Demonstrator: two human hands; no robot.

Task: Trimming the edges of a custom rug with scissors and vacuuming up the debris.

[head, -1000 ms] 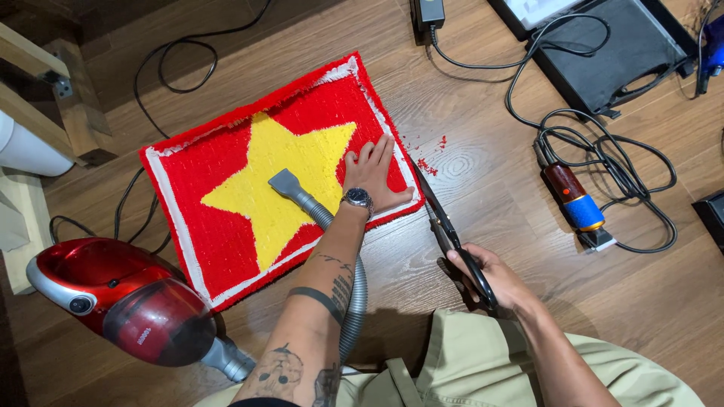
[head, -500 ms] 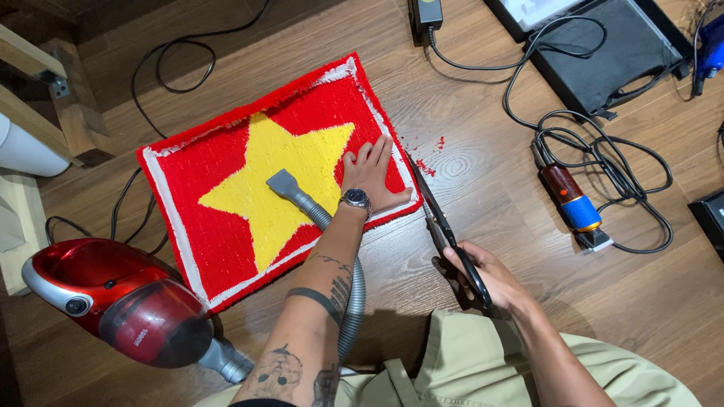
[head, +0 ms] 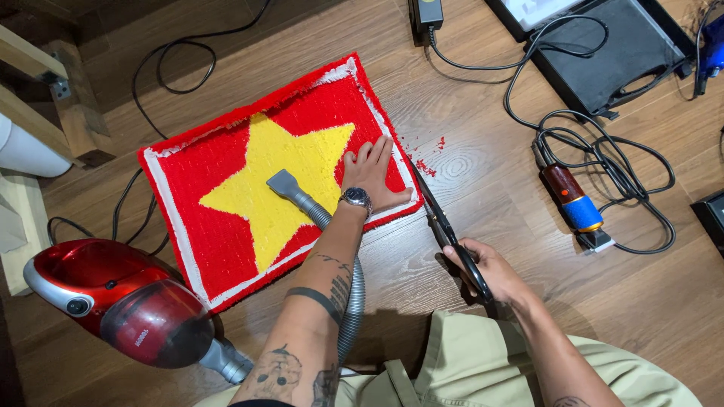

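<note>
On the far left sits a red vacuum cleaner (head: 113, 301) on the wooden floor (head: 490, 173). Its grey hose (head: 351, 301) runs up beside the left arm, and its flat nozzle (head: 283, 183) lies on the yellow star in the middle of the rug.

The rug (head: 226, 226) is red with a white border. It lies flat on the floor, tilted, with its long side running from the lower left up to the upper right.

The left hand (head: 371, 175) is spread flat, fingers wide, pressing down on the rug close to its right edge. It holds nothing. This hand is the one on the rug.

Just right of that edge are the black scissors (head: 445, 226). The right hand (head: 483, 271) is closed around the handles. The blades point up and a little to the left, lying right along the rug's right edge. The tip sits near the left hand's thumb. I cannot tell how far the blades are open.

A few red bits of fluff (head: 426, 162) lie on the floor just past the blade tip.

Further right, well apart, lie a red and blue clipper (head: 575, 203) and tangled black cords (head: 603, 151).
</note>
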